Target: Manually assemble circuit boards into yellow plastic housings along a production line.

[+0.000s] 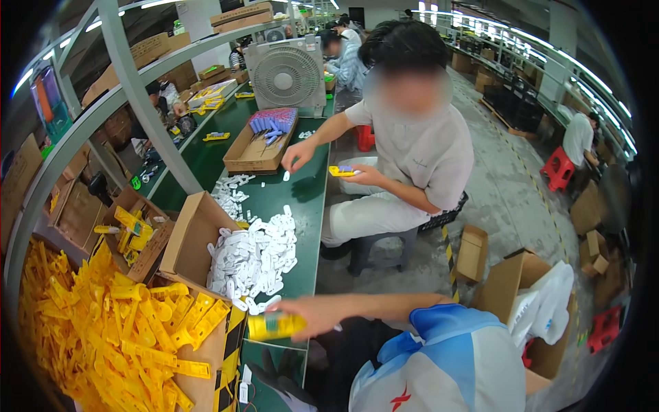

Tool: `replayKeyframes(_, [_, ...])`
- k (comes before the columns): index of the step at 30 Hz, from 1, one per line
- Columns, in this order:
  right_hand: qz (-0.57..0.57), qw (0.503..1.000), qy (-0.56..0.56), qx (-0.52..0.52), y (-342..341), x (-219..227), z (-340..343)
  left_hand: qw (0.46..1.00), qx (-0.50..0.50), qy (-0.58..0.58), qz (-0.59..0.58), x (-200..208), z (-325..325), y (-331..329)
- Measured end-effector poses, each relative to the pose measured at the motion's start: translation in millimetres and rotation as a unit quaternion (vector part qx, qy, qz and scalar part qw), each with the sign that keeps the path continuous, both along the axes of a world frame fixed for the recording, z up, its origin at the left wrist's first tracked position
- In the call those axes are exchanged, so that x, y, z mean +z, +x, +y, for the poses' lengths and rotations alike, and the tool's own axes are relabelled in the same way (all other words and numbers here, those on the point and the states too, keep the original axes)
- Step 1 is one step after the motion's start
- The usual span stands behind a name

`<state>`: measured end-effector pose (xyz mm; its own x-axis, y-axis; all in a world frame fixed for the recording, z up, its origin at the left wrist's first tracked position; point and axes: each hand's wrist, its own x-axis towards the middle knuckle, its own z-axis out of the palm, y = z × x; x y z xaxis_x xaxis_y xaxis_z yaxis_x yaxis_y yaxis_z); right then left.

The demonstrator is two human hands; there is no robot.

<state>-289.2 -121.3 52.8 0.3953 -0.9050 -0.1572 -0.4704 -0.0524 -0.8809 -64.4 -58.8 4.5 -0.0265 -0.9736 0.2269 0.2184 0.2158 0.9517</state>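
In the head view, my right hand (317, 317) reaches left across the table's edge, its fingers closed round a yellow plastic housing (269, 328) with a greenish patch. The housing is held just in front of a heap of small white plastic parts (254, 255). Below it, a black-and-grey glove (283, 382) with spread fingers rests by the table edge; whether my left hand is inside it I cannot tell. Next to the glove is a small white piece (244, 388) with thin wires. A large pile of yellow plastic housings (117, 329) fills the left side.
Across the corner sits a co-worker, one hand (367, 177) holding a yellow housing, the other (296, 156) over the green table (312, 199). A carton of purple cylinders (250, 166) and a fan (285, 75) stand farther back. A metal frame (147, 103) rises at left; cartons (473, 254) stand on the floor.
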Motion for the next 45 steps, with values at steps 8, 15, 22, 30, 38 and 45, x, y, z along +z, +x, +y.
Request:
replayKeyframes(8, [0.184,0.867,-0.33,-0.324,-176,-21,-103,0.899,0.251,-0.019,-0.359,-17,5,87])
replayKeyframes(15, [0.203,0.873,-0.354,-0.265,-222,-90,-176,0.733,0.323,0.069,-0.595,-22,18,124])
replayKeyframes(22, [0.25,0.776,-0.445,-0.371,-215,-88,-176,0.773,0.307,0.035,-0.554,-38,18,133])
replayKeyframes(30, [0.028,0.938,-0.344,0.004,63,-48,-58,0.734,0.337,0.025,-0.59,-32,23,140])
replayKeyframes(38, [0.089,0.918,-0.358,0.147,118,-73,-73,0.697,0.373,0.059,-0.61,-40,17,126])
replayKeyframes(45, [0.033,0.946,-0.295,0.129,73,-63,-62,0.648,0.401,0.083,-0.642,-40,20,126])
